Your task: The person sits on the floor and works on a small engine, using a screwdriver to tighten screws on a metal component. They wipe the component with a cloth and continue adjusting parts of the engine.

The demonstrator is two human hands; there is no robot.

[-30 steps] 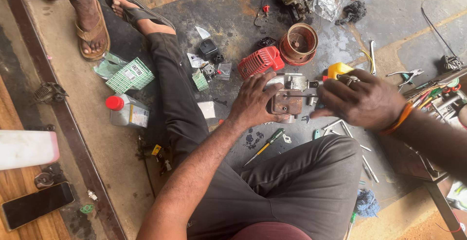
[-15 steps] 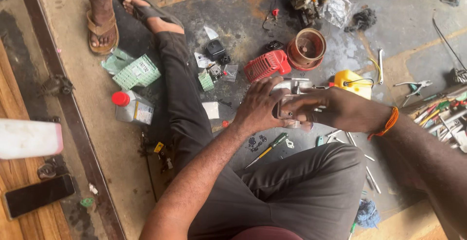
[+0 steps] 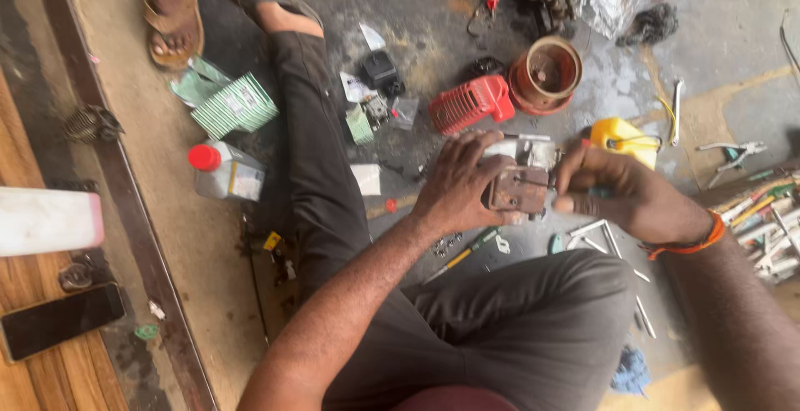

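I sit on a stained concrete floor with one leg stretched out. My left hand [image 3: 457,184] grips the left side of a small rusty metal engine part [image 3: 520,184] held above the floor. On the part's right side my right hand [image 3: 627,196], with an orange band at the wrist, pinches something small; what it pinches is hidden by the fingers. A screwdriver with a yellow and green handle [image 3: 461,255] lies on the floor just below my left hand.
A red plastic engine cover [image 3: 472,104], a rusty round cup-shaped part [image 3: 546,74] and a yellow container [image 3: 622,139] lie beyond the hands. A red-capped bottle [image 3: 225,171] and a green box [image 3: 233,105] sit left. Tools [image 3: 762,219] lie right. A phone [image 3: 60,319] rests on wood.
The view has shifted, so everything sits lower and more to the left in the picture. My right hand has drawn in from over the part to its right edge. My left hand keeps its grip.
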